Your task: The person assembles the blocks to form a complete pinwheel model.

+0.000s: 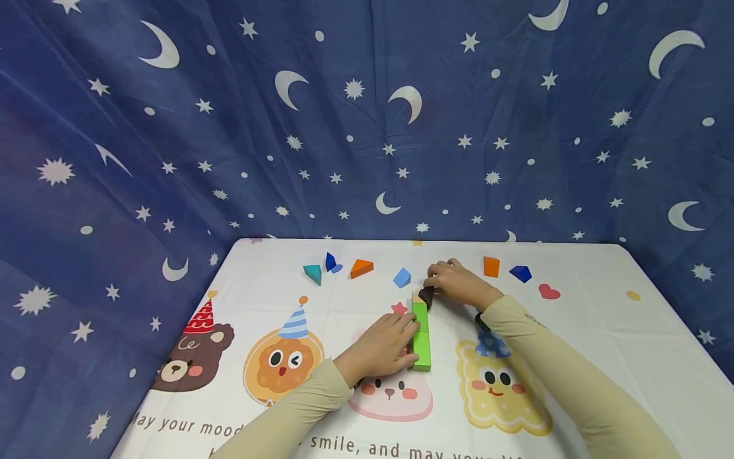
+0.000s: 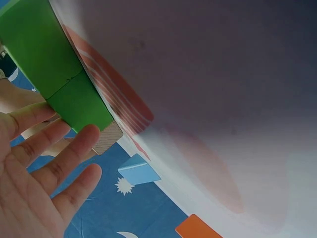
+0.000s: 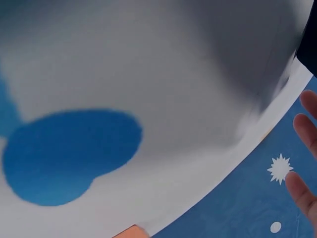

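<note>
Two green blocks (image 1: 421,344) lie end to end in a line on the table, with a light wooden piece (image 2: 109,138) at their far end. My left hand (image 1: 384,344) rests along their left side, its fingers extended and touching them in the left wrist view. At the far end of the line, my right hand (image 1: 461,282) pinches a dark triangular block (image 1: 426,296) beside the wooden piece. The right thumb and index finger are out of the right wrist view; other fingers (image 3: 301,191) show loosely spread at its right edge.
Along the back stand a teal block (image 1: 313,274), a dark blue block (image 1: 330,261), an orange wedge (image 1: 361,268) and a light blue block (image 1: 402,277). Farther right are an orange block (image 1: 491,266) and another blue block (image 1: 520,273). A starry blue curtain (image 1: 367,127) hangs behind the printed tablecloth (image 1: 648,363).
</note>
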Available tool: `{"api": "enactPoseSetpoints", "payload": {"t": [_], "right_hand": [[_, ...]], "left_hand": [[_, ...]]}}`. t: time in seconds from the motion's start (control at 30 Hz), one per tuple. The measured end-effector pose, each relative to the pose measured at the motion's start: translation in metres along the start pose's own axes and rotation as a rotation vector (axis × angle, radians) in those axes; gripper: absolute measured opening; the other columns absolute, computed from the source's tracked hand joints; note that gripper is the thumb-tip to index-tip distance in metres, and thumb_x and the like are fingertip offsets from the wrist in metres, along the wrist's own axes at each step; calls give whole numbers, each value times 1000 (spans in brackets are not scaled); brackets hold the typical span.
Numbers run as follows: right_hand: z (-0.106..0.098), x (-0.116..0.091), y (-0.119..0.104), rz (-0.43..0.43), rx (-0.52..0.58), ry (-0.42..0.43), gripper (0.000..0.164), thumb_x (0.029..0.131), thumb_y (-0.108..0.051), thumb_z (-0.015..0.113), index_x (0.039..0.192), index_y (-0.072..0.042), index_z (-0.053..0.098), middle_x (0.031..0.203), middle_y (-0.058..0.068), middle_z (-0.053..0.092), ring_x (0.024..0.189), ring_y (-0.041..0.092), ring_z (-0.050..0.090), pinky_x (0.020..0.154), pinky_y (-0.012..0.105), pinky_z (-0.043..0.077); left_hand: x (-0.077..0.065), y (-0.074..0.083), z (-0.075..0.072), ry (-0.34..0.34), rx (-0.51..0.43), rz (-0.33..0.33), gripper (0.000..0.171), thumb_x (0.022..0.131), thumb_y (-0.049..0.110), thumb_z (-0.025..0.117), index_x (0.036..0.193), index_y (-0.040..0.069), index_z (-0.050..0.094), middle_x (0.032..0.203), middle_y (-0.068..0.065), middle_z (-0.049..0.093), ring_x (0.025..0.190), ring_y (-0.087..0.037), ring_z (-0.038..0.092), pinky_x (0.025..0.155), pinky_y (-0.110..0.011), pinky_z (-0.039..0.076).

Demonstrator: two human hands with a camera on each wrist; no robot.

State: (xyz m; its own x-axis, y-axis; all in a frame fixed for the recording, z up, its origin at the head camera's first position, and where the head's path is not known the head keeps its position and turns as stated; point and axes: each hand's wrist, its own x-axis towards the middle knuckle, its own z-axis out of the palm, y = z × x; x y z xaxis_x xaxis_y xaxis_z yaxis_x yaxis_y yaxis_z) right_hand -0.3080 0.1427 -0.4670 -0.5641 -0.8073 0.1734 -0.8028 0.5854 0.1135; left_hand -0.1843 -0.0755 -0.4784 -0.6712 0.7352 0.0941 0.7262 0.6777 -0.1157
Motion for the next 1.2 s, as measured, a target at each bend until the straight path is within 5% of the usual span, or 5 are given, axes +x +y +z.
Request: {"api": "enactPoseSetpoints", "payload": {"t": [0.6, 0.77, 0.9, 1.2], "right_hand": [[-6, -6, -1, 22, -24, 12, 31, 79, 3, 68, 100, -18, 71, 99, 5, 65, 97, 23, 60, 88, 47, 46], [-9, -9, -9, 43, 8, 36, 18, 84, -15, 69, 102, -16, 70, 98, 5, 64, 94, 22, 59, 89, 48, 45], [-9, -13, -13, 50, 8, 32, 24, 84, -32, 69, 102, -16, 70, 99, 6, 62, 94, 22, 57, 89, 49, 45], [-11, -19, -13, -10, 8, 24, 21, 80, -24, 74, 99, -19, 71, 101, 3, 62, 96, 22, 57, 90, 47, 45]], "left_hand": [[0, -1, 2, 11, -6, 3, 54, 93, 50, 47, 131, 11, 45, 135, -4, 48, 120, -19, 51, 104, -31, 40], [0, -1, 2, 5, 2, 1, 56, 93, 51, 45, 133, 11, 44, 136, -4, 47, 121, -18, 51, 104, -31, 40], [0, -1, 1, -4, 2, -3, 57, 94, 51, 44, 134, 11, 43, 137, -4, 47, 123, -19, 50, 105, -32, 39], [0, 1, 0, -3, -2, -7, 56, 94, 51, 45, 134, 11, 44, 137, -4, 47, 123, -19, 50, 104, -32, 39]]}}
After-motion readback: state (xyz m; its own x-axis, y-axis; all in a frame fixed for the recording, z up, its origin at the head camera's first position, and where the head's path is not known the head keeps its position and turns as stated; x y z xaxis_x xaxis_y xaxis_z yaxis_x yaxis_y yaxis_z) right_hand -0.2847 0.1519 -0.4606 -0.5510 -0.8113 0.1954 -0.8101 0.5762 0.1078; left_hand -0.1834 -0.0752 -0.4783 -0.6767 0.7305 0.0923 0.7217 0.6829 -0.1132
